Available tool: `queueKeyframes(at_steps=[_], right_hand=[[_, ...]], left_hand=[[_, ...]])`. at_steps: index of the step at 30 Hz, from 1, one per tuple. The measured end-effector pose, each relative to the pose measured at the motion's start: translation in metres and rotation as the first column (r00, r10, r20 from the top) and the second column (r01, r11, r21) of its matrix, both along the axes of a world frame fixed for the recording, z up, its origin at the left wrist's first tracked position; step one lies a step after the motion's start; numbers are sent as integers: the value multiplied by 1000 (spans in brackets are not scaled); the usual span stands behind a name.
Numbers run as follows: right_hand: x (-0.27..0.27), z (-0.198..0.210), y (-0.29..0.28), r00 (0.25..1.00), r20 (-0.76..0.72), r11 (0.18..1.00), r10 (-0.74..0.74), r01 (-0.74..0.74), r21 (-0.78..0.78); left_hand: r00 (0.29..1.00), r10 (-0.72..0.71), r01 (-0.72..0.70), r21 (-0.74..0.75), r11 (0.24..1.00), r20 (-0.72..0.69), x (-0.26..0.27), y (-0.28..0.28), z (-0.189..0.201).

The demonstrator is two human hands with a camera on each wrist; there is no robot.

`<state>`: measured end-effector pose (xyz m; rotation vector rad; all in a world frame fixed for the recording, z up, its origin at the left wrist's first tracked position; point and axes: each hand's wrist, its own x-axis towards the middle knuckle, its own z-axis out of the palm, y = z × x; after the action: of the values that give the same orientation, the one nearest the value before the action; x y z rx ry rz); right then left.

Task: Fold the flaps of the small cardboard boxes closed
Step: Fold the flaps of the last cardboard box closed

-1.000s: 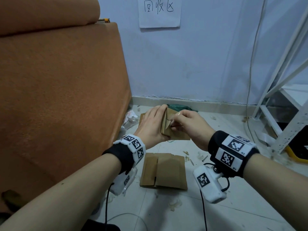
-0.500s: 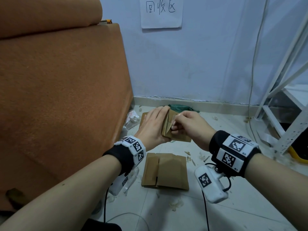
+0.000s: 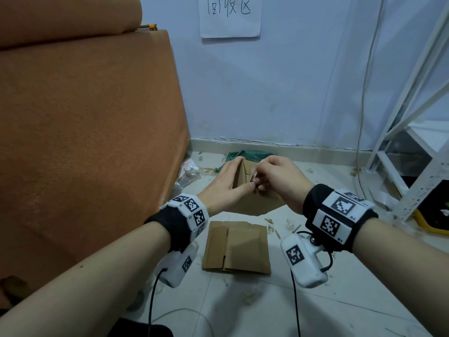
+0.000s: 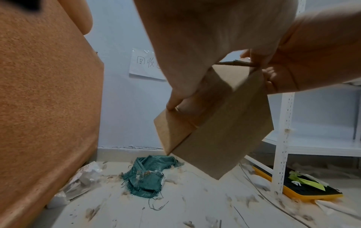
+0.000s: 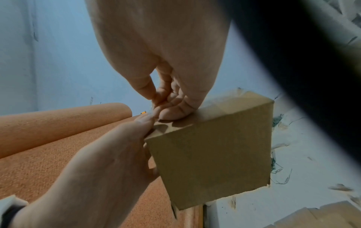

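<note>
Box (image 3: 252, 203) held off the floor: left hand (image 3: 224, 186) gripping its side, right hand (image 3: 279, 178) pinching a flap (image 4: 237, 63).

The held box (image 4: 220, 126) is matt brown cardboard, smooth-faced; at 9 o'clock a sofa (image 3: 85, 130) of rough orange cloth (nubbly weave); at 3 o'clock a white-painted metal rack (image 4: 281, 138).

Box (image 3: 252, 203) top flaps hidden behind right hand (image 3: 279, 183) fingers and left hand (image 3: 223, 188); wall sign (image 3: 230, 15) cut off at top edge; floor scraps (image 3: 286, 227) too small to identify.
</note>
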<state>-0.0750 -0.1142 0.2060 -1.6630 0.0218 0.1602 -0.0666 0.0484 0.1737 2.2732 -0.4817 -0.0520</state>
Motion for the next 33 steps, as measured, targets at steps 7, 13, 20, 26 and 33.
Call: queueKeyframes(at_steps=[7,13,20,26,33], right_hand=[[-2,0,5,999,33,999,11,-10,-36],[-4,3,7,999,30,998,29,-28,-52],[-2,7,1,999,45,1000,8,-7,-20],[-6,8,4,999,14,999,37,-37,-9],[-7,8,5,997,-66,995,32,-25,101]], left_hand=[[998,22,-25,-52,998,-58,-1,2,3],[998,15,-18,-60,998,-54,-4,3,7],[1000,17,-19,-79,997,-19,-3,7,10],[1000,7,-7,-29,1000,10,-1,7,3],[999,-3,-1,-84,996,-46,3,8,-1]])
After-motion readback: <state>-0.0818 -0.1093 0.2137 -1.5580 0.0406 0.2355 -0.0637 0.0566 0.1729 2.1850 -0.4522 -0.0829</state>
